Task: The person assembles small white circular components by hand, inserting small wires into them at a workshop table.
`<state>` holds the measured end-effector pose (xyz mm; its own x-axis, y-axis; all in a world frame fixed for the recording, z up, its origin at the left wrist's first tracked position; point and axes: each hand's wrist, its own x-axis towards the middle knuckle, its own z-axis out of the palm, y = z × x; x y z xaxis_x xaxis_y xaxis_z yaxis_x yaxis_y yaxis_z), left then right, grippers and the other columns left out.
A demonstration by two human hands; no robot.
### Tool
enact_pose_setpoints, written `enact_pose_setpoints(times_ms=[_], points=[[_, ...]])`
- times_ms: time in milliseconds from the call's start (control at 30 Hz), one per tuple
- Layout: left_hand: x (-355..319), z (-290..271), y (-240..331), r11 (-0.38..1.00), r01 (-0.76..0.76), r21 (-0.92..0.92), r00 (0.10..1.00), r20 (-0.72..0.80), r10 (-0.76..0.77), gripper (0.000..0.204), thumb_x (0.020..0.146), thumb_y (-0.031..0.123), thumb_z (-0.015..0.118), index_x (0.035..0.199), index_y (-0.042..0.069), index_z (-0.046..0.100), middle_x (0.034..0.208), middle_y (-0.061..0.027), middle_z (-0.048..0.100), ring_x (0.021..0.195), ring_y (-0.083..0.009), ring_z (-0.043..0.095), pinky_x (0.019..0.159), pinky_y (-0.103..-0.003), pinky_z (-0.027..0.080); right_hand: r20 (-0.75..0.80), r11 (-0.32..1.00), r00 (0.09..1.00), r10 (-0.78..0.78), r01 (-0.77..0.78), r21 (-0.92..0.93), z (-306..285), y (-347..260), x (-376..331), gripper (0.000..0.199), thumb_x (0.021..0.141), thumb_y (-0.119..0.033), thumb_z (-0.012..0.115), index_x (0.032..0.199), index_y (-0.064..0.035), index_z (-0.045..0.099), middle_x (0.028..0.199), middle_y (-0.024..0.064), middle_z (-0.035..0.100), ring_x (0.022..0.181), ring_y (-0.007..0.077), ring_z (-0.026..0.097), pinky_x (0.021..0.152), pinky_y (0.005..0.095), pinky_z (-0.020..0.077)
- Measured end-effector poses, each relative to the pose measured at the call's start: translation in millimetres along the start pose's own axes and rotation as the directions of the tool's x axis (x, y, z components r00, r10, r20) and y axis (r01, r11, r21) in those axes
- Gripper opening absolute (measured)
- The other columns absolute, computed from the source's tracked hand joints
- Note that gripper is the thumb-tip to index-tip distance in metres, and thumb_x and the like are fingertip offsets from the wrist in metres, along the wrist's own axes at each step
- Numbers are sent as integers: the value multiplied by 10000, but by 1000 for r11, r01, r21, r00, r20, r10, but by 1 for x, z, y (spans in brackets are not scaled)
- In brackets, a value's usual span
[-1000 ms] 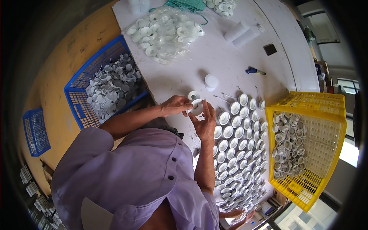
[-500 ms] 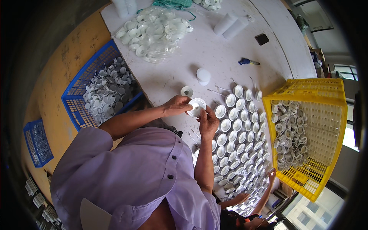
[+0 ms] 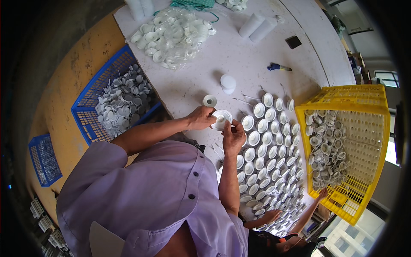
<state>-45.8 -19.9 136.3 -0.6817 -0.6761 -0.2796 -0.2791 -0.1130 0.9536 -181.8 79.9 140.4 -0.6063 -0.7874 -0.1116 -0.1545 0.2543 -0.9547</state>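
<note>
Together, left hand [image 3: 201, 118] and right hand [image 3: 233, 136] hold a white disc [image 3: 221, 118] over the near edge of the table [image 3: 190, 83], fingers closed on its rim from both sides. Just beyond it sits a small ring [image 3: 209, 100], and farther off a white stack [image 3: 228, 83]. To the right, rows of discs [image 3: 254, 138] cover the table, beside a yellow crate [image 3: 342, 91] of white parts. A co-worker's hand [image 3: 272, 215] is near the rows' far end. Well apart lie a knife [image 3: 279, 67] and a bag [image 3: 171, 36] of white pieces.
</note>
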Motion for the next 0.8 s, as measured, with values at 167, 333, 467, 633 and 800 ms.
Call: enact_pose_setpoints(times_ms=[167,333,467,633,800], points=[[2,-4,0,978,117,-175,986,139,-93,226,858,156,555,979,-31,593,759,-31,588,659,-73,545,538,-243,433,-22,999,1000,21,-21,-32,-1,4,1,177,841,-134,666,904,24,616,622,61,621,518,78,578,481,209,479],[3,-10,-1,962,149,-229,967,238,-94,245,893,194,574,1018,-16,582,821,-26,588,702,-63,553,538,-213,426,38,992,991,129,-128,-23,-6,2,5,272,846,-165,665,1007,47,609,754,95,652,564,98,595,495,227,497],[6,-10,-8,946,168,-276,963,253,-97,240,904,182,569,1036,-19,576,861,-48,603,708,-68,558,540,-211,429,69,985,996,54,-64,160,-22,2,7,441,791,-122,715,1172,29,552,1000,125,617,749,134,623,551,236,517],[13,-5,-2,960,222,-170,953,247,-177,245,901,174,572,1050,-20,592,831,-57,621,751,-91,603,545,-225,438,304,718,841,-447,540,-439,-20,-27,7,827,611,-161,847,1323,-59,440,1177,164,478,953,293,574,754,379,523],[24,3,-14,997,56,59,989,133,-64,220,858,170,605,922,-39,634,750,-127,667,707,-163,668,600,-286,503,375,610,850,-370,527,-592,-19,-26,18,876,584,-253,858,1318,-28,437,1102,161,520,957,295,558,794,364,500]])
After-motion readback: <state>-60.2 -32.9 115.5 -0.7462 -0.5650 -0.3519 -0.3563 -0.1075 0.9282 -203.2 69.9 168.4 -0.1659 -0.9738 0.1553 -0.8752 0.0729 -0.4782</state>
